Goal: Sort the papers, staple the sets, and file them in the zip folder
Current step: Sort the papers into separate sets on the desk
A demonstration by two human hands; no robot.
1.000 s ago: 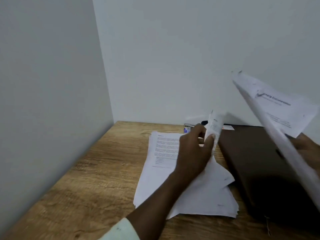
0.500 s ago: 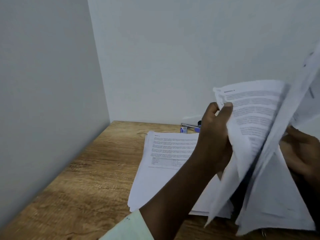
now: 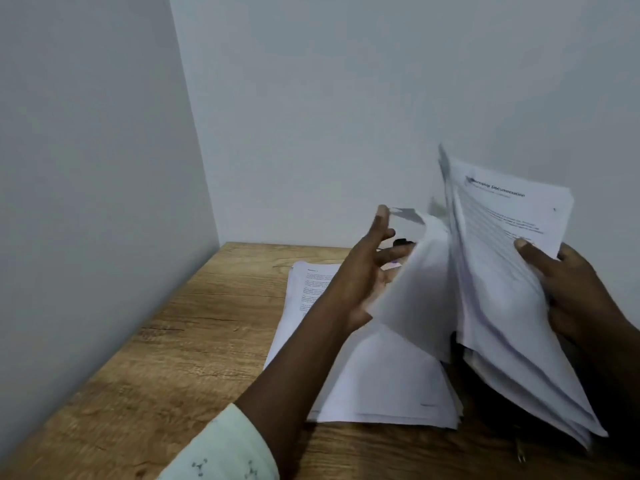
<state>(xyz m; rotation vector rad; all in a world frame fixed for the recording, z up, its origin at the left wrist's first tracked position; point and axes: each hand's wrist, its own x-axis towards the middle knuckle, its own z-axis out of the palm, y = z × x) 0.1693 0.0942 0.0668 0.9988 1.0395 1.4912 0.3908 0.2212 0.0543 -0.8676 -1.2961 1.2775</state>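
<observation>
Gripping the tilted sheaf (image 3: 502, 244) at its right edge, right hand (image 3: 581, 292) pinches it; left hand (image 3: 363, 271), fingers spread and empty, is nearer the loose sheet (image 3: 415, 289) curling just left of that grip.

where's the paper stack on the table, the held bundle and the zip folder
paper stack (image 3: 381, 386), head view, blank lower part of its top sheet
held bundle (image 3: 498, 271), head view, middle of the front printed page
zip folder (image 3: 495, 426), head view, dark cover showing below the bundle
</observation>
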